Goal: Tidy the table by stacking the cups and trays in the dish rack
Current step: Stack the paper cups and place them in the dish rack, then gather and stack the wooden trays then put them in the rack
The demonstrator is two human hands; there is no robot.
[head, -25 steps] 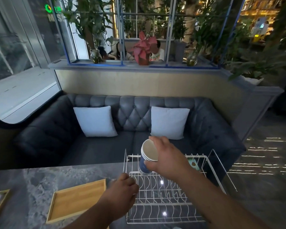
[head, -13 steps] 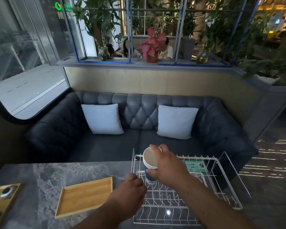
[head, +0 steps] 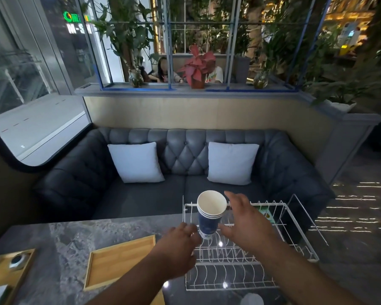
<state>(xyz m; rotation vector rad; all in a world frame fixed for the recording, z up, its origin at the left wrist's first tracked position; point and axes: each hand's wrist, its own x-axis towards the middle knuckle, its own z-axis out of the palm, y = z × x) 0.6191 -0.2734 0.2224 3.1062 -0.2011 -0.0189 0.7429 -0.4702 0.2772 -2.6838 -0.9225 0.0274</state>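
A stack of blue paper cups (head: 209, 214) with white insides stands tilted in the far left corner of the white wire dish rack (head: 246, 256). My right hand (head: 246, 223) is just right of the stack, fingers spread, holding nothing. My left hand (head: 176, 252) rests at the rack's left edge, just below and left of the cups, fingers curled with nothing seen in them. A wooden tray (head: 119, 263) lies flat on the marble table (head: 53, 243), left of the rack.
Another wooden tray (head: 9, 271) with small items sits at the table's left edge. A pale round object (head: 251, 300) shows at the bottom edge. A green card (head: 266, 213) lies at the rack's far side. Behind the table is a dark sofa (head: 180, 164).
My right hand has let go of the cup stack and opened to its right. The cups now stand in the rack by themselves.
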